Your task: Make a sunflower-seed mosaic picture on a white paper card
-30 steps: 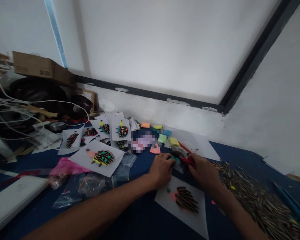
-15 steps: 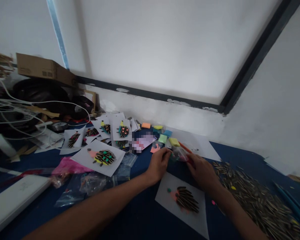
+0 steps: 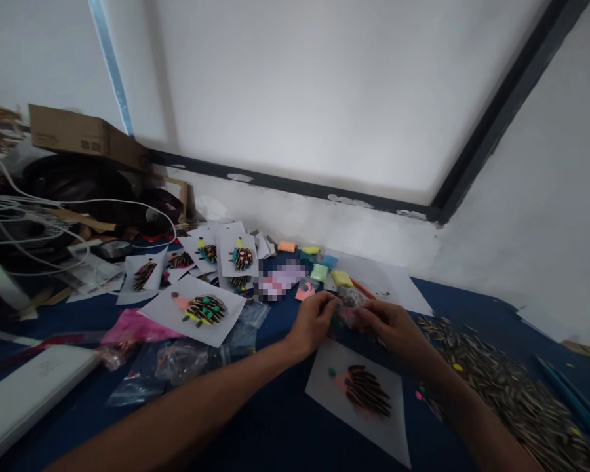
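Observation:
Between my two hands is a small clear plastic bag [image 3: 350, 298] with something dark and reddish-green inside that I cannot make out. My left hand [image 3: 313, 322] pinches its left side, fingers closed. The fingertips of my right hand [image 3: 391, 326] are pressed together on its right side. Just below lies a white sheet with a hedgehog picture [image 3: 368, 393], its spines made of striped sunflower seeds and its face of pink clay with a green nose. Behind the hands sit soft clay packs, among them a yellow one [image 3: 343, 279] and a pale green one [image 3: 319, 272].
A big heap of sunflower seeds [image 3: 511, 393] spreads at the right. Several finished hedgehog sheets [image 3: 196, 308] lie at the left, with plastic bags [image 3: 142, 373] and a white box [image 3: 34, 400] nearer. A cardboard box [image 3: 69, 131] and cables stand at the back left.
My right hand has shifted slightly left and its fingers now pinch closer to my left hand on the bag. The left hand stays nearly in place.

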Demonstrator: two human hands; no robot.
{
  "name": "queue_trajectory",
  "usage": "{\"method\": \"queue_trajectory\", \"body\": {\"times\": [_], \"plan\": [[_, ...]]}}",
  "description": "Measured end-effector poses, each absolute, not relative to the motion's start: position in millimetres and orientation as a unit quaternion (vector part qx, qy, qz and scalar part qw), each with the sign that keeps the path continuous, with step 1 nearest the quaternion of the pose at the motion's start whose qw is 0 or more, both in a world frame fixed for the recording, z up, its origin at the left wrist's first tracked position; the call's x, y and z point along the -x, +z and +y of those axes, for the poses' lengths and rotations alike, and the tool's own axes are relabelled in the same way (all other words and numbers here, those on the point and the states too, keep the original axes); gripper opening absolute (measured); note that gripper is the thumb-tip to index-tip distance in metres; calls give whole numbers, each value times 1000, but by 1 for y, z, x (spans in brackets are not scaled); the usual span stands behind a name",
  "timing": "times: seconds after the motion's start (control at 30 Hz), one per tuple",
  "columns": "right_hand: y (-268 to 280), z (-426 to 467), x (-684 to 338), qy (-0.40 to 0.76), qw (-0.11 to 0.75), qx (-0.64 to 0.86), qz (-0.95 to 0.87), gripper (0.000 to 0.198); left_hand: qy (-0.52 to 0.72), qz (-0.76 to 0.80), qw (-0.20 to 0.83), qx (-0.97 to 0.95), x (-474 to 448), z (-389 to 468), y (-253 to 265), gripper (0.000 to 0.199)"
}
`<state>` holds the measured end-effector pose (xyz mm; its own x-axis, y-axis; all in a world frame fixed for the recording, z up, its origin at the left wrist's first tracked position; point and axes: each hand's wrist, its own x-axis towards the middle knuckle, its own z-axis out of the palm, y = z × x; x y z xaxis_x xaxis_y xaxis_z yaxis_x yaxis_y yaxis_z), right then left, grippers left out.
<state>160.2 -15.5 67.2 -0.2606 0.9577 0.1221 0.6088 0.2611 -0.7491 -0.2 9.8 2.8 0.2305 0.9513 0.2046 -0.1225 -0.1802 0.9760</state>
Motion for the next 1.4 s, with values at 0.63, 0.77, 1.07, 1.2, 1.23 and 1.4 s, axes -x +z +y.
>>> {"method": "queue_trajectory", "body": {"times": [0.63, 0.77, 1.07, 1.2, 1.23, 1.4], "plan": [[46, -51, -174, 391, 392, 585, -592, 50, 487, 372, 243, -752, 3, -3, 18, 31], [46, -51, -177, 383, 399, 592, -586, 47, 374, 500, 143, -768, 9, 5, 8, 41], [52, -54, -176, 369, 404, 604, -579, 50, 377, 421, 271, -779, 4, 13, 0, 39], [53, -54, -177, 361, 414, 614, -567, 52, 488, 374, 301, -729, 5, 6, 10, 35], [53, -54, -177, 358, 417, 615, -565, 52, 514, 358, 315, -713, 4, 3, 13, 35], [51, -57, -170, 363, 451, 603, -548, 51, 545, 333, 427, -640, -1, -6, 20, 52]]}}
